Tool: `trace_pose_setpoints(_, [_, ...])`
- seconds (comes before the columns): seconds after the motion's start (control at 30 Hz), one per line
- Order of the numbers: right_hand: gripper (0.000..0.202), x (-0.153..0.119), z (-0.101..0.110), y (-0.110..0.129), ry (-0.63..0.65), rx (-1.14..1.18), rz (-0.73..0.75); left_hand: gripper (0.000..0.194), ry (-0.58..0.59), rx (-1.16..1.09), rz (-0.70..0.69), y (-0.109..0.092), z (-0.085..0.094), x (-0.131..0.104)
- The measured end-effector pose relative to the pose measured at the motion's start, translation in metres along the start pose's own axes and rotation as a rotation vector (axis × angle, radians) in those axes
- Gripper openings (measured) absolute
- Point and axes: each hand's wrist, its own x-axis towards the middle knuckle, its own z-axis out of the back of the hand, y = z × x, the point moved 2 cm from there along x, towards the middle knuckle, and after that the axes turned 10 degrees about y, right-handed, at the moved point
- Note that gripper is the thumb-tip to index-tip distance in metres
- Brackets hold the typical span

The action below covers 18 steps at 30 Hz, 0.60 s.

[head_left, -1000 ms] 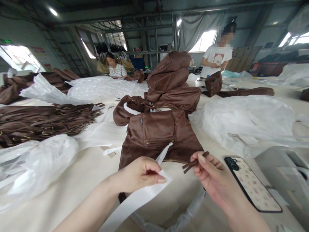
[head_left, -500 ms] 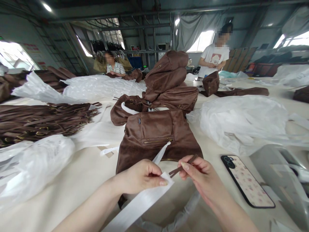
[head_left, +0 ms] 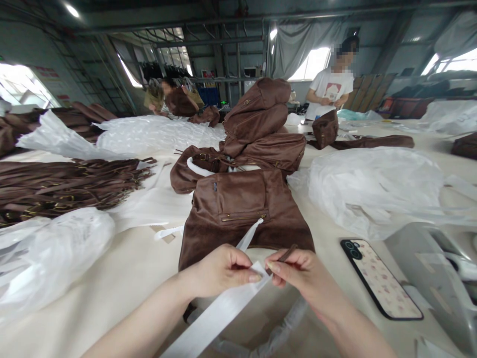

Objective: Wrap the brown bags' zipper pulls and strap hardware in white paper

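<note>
A brown leather bag (head_left: pixel 242 199) lies flat in front of me, its zip pocket facing up. From the zip pull runs a white strip (head_left: pixel 227 313) of thin wrapping material. My left hand (head_left: pixel 227 271) pinches this strip near its end. Between the thumb and fingers of my right hand (head_left: pixel 292 268) is a thin brown leather cord (head_left: pixel 287 253), its lower end against the strip. The fingertips of both hands are close together over the bag's near edge. A wrapped handle (head_left: pixel 268 343) curves below them.
More brown bags (head_left: pixel 257 109) are piled behind. Brown straps (head_left: pixel 67 189) lie at left, near crumpled plastic (head_left: pixel 67 253). At right are clear plastic bags (head_left: pixel 376 189) and a phone (head_left: pixel 383 281). Two people are across the table, one holding up a brown piece.
My right hand has moved left with the cord, up to the white strip. My left hand has barely moved. The person at back left has raised a brown piece.
</note>
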Motion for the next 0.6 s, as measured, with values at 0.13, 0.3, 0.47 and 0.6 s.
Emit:
trace_pose_setpoints(0.13, [0.026,0.001,-0.004,-0.001,0.048,-0.171,-0.038,0.051,0.018,-0.011,0.004,0.002,-0.008,0.006])
trace_pose_setpoints(0.3, [0.051,-0.001,0.002,0.003,0.049,-0.035,-0.184,0.054,0.025,0.006,0.037,0.001,-0.014,0.006])
trace_pose_setpoints(0.47, [0.05,-0.005,0.01,0.007,-0.011,-0.184,-0.276,0.054,0.079,0.0,0.177,-0.008,-0.02,-0.004])
trace_pose_setpoints(0.6, [0.035,-0.02,0.015,0.021,0.014,-0.592,-0.113,0.055,0.105,-0.029,0.263,-0.013,-0.023,-0.009])
